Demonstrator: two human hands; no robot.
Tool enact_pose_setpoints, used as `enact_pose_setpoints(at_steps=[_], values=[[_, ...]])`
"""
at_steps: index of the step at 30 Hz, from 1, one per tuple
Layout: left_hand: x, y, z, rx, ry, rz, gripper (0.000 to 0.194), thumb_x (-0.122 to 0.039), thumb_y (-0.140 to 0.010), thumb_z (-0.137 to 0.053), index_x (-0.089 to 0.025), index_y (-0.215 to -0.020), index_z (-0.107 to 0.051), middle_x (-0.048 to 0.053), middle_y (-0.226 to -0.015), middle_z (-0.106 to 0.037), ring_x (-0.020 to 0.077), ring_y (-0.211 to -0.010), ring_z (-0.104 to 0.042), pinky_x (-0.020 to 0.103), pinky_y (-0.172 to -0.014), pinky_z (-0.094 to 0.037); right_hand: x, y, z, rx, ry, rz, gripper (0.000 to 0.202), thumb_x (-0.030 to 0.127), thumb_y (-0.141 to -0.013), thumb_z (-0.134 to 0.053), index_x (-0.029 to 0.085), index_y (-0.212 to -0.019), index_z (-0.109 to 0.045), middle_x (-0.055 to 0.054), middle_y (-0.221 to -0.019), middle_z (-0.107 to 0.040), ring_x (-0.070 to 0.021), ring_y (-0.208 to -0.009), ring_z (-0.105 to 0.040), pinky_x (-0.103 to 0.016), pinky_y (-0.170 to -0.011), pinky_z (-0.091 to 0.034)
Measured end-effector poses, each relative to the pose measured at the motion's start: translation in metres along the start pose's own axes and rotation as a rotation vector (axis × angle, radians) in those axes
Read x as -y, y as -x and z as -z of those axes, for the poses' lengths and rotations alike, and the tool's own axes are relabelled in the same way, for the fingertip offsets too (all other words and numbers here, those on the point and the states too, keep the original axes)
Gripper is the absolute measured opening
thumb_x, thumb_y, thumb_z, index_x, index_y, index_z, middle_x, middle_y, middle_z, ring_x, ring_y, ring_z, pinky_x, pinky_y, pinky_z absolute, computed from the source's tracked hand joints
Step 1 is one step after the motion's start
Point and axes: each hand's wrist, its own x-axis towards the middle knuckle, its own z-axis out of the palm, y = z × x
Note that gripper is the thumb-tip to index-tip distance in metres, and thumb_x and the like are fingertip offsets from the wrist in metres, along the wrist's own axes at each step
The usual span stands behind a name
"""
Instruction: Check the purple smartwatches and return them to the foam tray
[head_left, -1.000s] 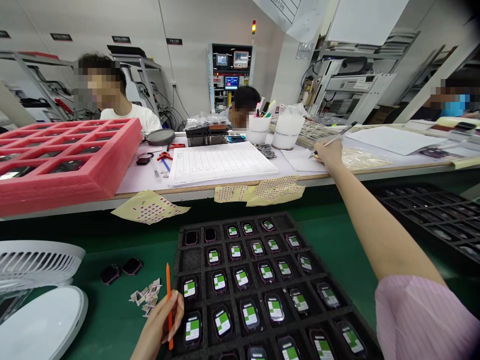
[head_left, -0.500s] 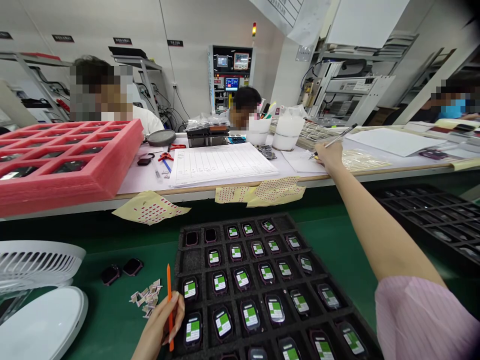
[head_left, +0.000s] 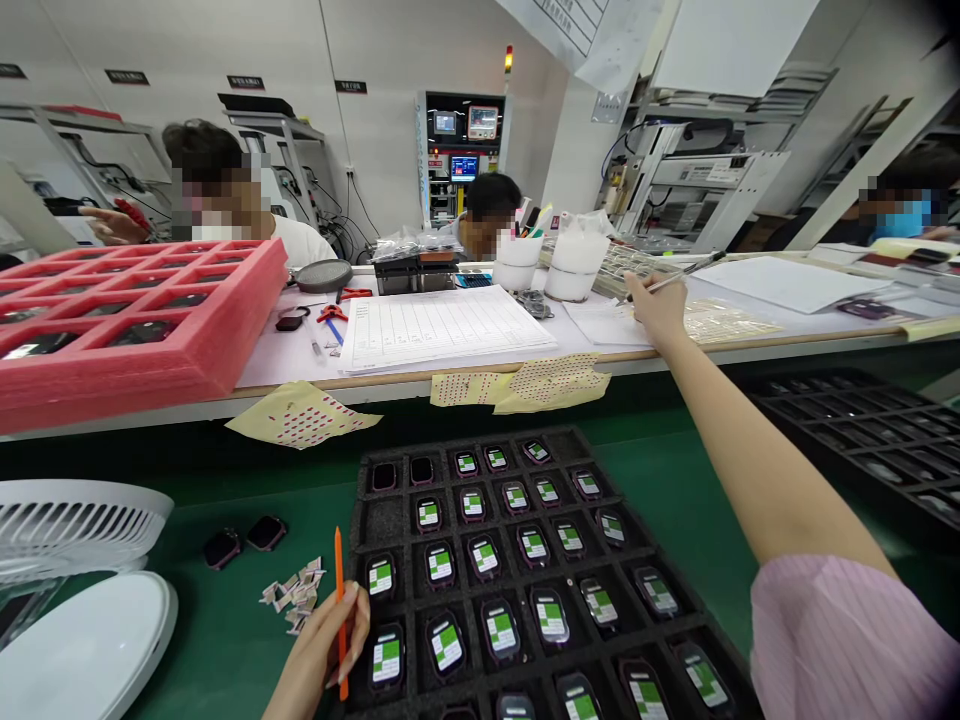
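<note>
Green worktop [head_left: 187,650] seen at the bottom, overlooked by a raised white bench [head_left: 259,365]. On the worktop a black foam tray [head_left: 384,522] is laid out, its compartments mostly filled with watches [head_left: 484,554]; green-and-white faces are shown by most, dark faces by two at the far left corner. A pink foam tray [head_left: 217,335] is set at the bench's left; a ruled form [head_left: 446,328] is laid right of it. The paper [head_left: 596,322] on the bench is overlapped by the right hand [head_left: 660,310], which is placed well beyond the black tray, to its right. The left hand [head_left: 328,635] is held low at the tray's left edge; whether the foam is touched cannot be told. A pen [head_left: 686,270] is gripped in the right hand, slanted, rear end raised to the right. An orange stick [head_left: 339,565] is gripped nearly upright between the left thumb and fingers. Two loose watches [head_left: 267,532] are left on the worktop beyond that hand; small slips [head_left: 298,595] are heaped just beside it.
</note>
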Motion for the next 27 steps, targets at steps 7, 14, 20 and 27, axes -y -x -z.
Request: enact_pose_setpoints(at_steps=[7, 14, 20, 27], values=[[-0.001, -0.001, -0.001, 0.017, 0.006, -0.007, 0.048, -0.063, -0.077, -0.057, -0.017, -0.069, -0.051, -0.006, -0.042, -0.042, 0.0037, -0.035, -0.026, 0.015, -0.036, -0.02, 0.023, 0.006, 0.001, 0.147, 0.132, 0.322, 0.027, 0.042, -0.083, -0.06, 0.017, -0.075, -0.061, -0.01, -0.078, -0.066, -0.0209, -0.073, -0.057, -0.034, -0.075, -0.042], [0.002, -0.005, 0.001, 0.065, 0.006, -0.054, 0.05, -0.065, -0.075, -0.058, -0.017, -0.068, -0.048, -0.007, -0.043, -0.045, 0.0022, -0.031, -0.028, 0.014, -0.033, -0.017, 0.05, 0.015, -0.017, 0.361, 0.295, 0.547, 0.025, 0.017, -0.083, -0.049, 0.015, -0.1, -0.067, -0.013, -0.094, -0.071, -0.0288, -0.088, -0.064, -0.04, -0.078, -0.049], [0.003, -0.004, 0.002, 0.075, -0.074, -0.084, 0.053, -0.069, -0.076, -0.052, -0.017, -0.07, -0.049, -0.007, -0.043, -0.044, 0.0039, -0.032, -0.028, 0.017, -0.033, -0.016, 0.087, 0.053, 0.02, 0.015, 0.222, 0.627, 0.035, 0.012, -0.085, -0.04, 0.013, -0.112, -0.062, -0.017, -0.114, -0.063, -0.0285, -0.099, -0.061, -0.041, -0.083, -0.048], [-0.024, 0.019, -0.029, 0.25, -0.353, -0.21, 0.047, -0.058, -0.09, -0.037, -0.016, -0.079, -0.054, -0.005, -0.051, -0.043, 0.0073, -0.044, -0.03, 0.021, -0.044, -0.022, 0.147, 0.228, 0.063, 0.189, 0.051, 1.297, 0.04, 0.011, -0.088, -0.047, 0.02, -0.127, -0.053, 0.0, -0.065, -0.063, -0.0143, -0.053, -0.053, -0.028, -0.054, -0.042]])
